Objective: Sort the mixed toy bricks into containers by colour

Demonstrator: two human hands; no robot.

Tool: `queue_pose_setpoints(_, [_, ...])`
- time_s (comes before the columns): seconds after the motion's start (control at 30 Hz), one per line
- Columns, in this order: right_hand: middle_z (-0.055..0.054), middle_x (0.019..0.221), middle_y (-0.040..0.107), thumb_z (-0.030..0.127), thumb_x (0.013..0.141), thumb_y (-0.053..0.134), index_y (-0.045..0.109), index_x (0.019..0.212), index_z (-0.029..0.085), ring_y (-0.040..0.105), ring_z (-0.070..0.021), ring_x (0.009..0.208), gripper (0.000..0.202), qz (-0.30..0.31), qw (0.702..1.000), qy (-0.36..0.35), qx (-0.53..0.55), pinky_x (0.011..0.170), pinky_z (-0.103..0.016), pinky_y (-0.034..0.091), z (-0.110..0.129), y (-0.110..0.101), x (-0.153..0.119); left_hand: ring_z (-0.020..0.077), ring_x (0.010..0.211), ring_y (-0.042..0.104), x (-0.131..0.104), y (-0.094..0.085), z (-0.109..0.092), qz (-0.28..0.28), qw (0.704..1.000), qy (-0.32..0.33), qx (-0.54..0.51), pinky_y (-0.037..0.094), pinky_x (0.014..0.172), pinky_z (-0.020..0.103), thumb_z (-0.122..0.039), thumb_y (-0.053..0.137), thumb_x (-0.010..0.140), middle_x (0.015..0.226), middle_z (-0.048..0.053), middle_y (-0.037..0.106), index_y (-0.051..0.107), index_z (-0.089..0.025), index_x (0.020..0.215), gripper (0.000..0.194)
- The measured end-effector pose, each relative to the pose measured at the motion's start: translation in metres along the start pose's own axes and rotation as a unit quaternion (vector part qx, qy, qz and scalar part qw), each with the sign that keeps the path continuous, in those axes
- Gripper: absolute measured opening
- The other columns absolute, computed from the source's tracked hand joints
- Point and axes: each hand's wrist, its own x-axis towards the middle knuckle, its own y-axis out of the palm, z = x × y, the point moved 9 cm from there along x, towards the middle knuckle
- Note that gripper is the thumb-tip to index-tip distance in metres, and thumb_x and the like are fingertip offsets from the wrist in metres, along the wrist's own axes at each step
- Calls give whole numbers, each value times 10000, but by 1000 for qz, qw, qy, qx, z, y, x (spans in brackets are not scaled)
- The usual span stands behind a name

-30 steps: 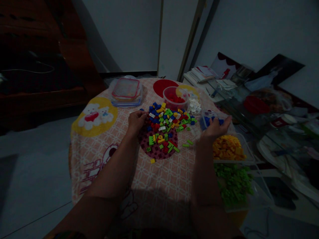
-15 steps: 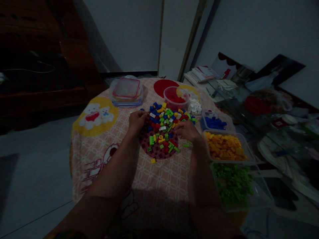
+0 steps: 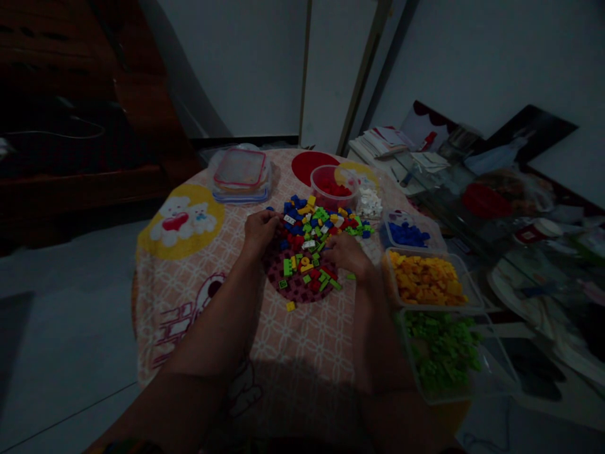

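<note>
A pile of mixed building bricks [image 3: 309, 243], in blue, red, green, yellow and white, lies on the patterned tablecloth [image 3: 302, 340]. My left hand [image 3: 259, 232] rests at the pile's left edge, thumb and fingers closed together; what they hold, if anything, is too small to make out. At the right side of the pile is my right hand [image 3: 346, 252], its fingers bent together over the bricks near a blue one. Whether it grips that brick is hidden. One yellow brick [image 3: 290, 306] sits apart, below the pile.
Behind the pile stands a round tub of red bricks [image 3: 333, 188] beside white bricks [image 3: 369, 203]. Down the right side are boxes of blue [image 3: 409, 234], yellow [image 3: 428, 279] and green bricks [image 3: 444, 350]. Stacked lids [image 3: 240, 175] lie back left.
My right hand has moved a little left and inward over the bricks, uncovering some green and blue ones behind it. The left hand has hardly moved.
</note>
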Motion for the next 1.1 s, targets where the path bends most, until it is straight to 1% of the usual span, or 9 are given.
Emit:
queue_pose_setpoints(0.13, [48, 577, 629, 228, 764, 712, 682, 772, 201, 607, -141, 504, 41, -149, 963, 66, 214, 510, -223, 473, -23, -34, -3, 127, 546, 583, -1, 0, -2, 0, 1000, -2, 2, 460, 547, 223, -250, 652, 764, 659, 0, 683, 762, -147, 834, 166])
queue_pose_setpoints(0.27, [62, 553, 617, 264, 750, 716, 634, 848, 205, 600, -147, 437, 141, -323, 845, 108, 413, 415, -223, 489, -59, -66, -17, 127, 558, 590, 1, 0, -1, 0, 1000, 0, 8, 471, 562, 221, -247, 642, 762, 662, 0, 688, 775, -141, 858, 196])
queue_pose_setpoints(0.43, [57, 650, 640, 185, 782, 658, 598, 1136, 178, 702, -153, 566, 360, -488, 684, 124, 527, 548, -248, 622, -107, -91, -42, 136, 570, 600, 3, 0, 2, 3, 1000, 5, 8, 471, 563, 229, -264, 650, 767, 674, 14, 694, 783, -146, 857, 199])
queue_pose_setpoints(0.53, [21, 819, 679, 194, 813, 664, 505, 1391, 188, 774, -170, 762, 598, -543, 634, 113, 539, 676, -288, 676, -127, -99, -51, 136, 570, 599, 2, 0, 2, 7, 1000, 7, 9, 472, 564, 231, -278, 662, 770, 683, 16, 697, 780, -148, 858, 197])
queue_pose_setpoints(0.63, [-26, 1029, 713, 228, 847, 663, 360, 1569, 267, 798, -187, 914, 783, -557, 636, 100, 525, 721, -319, 689, -132, -103, -53, 139, 570, 598, 2, 0, 1, 6, 1000, 6, 8, 473, 560, 233, -267, 652, 770, 682, 16, 696, 778, -146, 862, 198])
queue_pose_setpoints(0.7, [-30, 1073, 731, 238, 856, 663, 371, 1581, 298, 801, -178, 881, 784, -547, 652, 100, 516, 691, -307, 685, -127, -103, -52, 140, 567, 599, 1, 0, 1, 4, 1000, 3, 6, 474, 557, 234, -259, 645, 771, 677, 15, 695, 777, -145, 865, 198])
queue_pose_setpoints(0.83, [3, 799, 744, 260, 783, 734, 670, 1227, 187, 724, -144, 583, 455, -438, 743, 99, 496, 509, -225, 606, -98, -96, -38, 134, 558, 594, 0, 0, -1, 2, 1000, 1, 6, 463, 548, 226, -252, 654, 766, 670, 8, 688, 771, -150, 853, 177])
queue_pose_setpoints(0.93, [23, 625, 697, 264, 721, 755, 696, 927, 164, 639, -127, 447, 237, -339, 810, 82, 471, 417, -197, 523, -69, -83, -27, 132, 554, 590, -1, 0, -1, -1, 1000, 1, 5, 456, 542, 220, -245, 643, 767, 659, 5, 682, 766, -152, 844, 171])
queue_pose_setpoints(1.1, [53, 558, 644, 297, 755, 739, 705, 870, 182, 555, -107, 393, 166, -206, 891, 66, 399, 379, -190, 416, -24, -45, -10, 131, 549, 590, 0, 0, 0, -4, 1000, 2, 7, 450, 538, 220, -257, 648, 767, 665, 7, 688, 756, -155, 827, 160])
